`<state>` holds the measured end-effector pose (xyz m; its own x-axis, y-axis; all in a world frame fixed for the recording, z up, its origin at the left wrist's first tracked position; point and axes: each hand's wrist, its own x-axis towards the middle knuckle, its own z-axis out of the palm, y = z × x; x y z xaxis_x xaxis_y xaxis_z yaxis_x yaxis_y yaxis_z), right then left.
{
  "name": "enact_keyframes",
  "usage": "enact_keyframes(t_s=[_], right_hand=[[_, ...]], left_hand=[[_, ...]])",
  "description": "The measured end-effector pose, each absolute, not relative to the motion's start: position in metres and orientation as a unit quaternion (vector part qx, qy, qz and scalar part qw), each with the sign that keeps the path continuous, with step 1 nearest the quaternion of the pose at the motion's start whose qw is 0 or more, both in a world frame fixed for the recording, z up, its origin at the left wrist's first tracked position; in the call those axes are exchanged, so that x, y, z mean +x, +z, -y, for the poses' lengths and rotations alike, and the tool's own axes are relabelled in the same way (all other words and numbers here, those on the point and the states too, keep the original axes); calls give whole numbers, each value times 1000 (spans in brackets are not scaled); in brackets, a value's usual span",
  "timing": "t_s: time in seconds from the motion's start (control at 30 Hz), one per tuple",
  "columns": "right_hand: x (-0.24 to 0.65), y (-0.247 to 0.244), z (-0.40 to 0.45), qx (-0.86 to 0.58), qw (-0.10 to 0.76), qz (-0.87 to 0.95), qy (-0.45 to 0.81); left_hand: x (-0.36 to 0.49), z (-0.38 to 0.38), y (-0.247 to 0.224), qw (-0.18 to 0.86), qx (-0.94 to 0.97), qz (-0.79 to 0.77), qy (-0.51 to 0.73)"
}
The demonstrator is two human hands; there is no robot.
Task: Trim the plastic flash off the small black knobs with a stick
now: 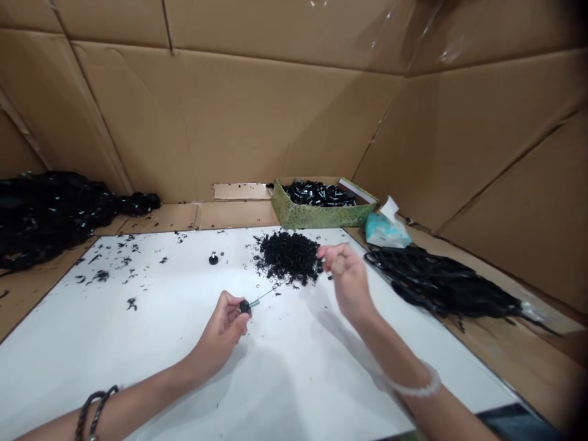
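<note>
My left hand (228, 320) pinches a bolt with a round black head (245, 307), its metal shank pointing right. A thin dark strand (274, 288) runs from near the shank up toward the pile; whether it is attached cannot be made out. My right hand (345, 277) is closed at the right edge of the pile of small black curled scraps (289, 254). Its fingers are blurred, and what they hold, if anything, does not show. Another black-headed bolt (214, 258) stands on the white board (151, 343), shank up, left of the pile.
Behind the pile, a green box (316, 215) holds many black-headed bolts. To the right are a blue-and-white tissue pack (388, 231) and long black strips (441, 278). A glossy black heap (50, 211) lies far left. Cardboard walls (229, 116) enclose the back and right side.
</note>
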<state>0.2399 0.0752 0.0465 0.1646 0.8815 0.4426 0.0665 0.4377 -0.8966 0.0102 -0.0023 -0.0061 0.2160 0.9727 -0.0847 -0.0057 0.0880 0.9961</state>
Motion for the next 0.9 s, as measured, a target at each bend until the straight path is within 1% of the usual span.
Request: enact_keyframes(t_s=[0.1,0.2,0.33,0.5,0.6,0.8,0.9], right_hand=[[209,38,-59,-361,526,658,400],[186,28,-47,-330,470,695,432],[178,19,-43,-336,454,707,425],[181,19,-39,-294,402,720,483],[182,20,-34,-278,389,725,496],[182,12,-33,-338,422,734,412],[183,13,-34,-331,418,765,360]], left_hand=[[10,0,-5,589,521,-442,432],[10,-2,-2,612,517,-416,430],[12,-2,1,638,513,-393,418],[11,-4,4,669,508,-364,402],[9,-5,5,673,504,-363,401],[9,-6,7,675,501,-372,393],[8,-5,5,671,511,-373,387]])
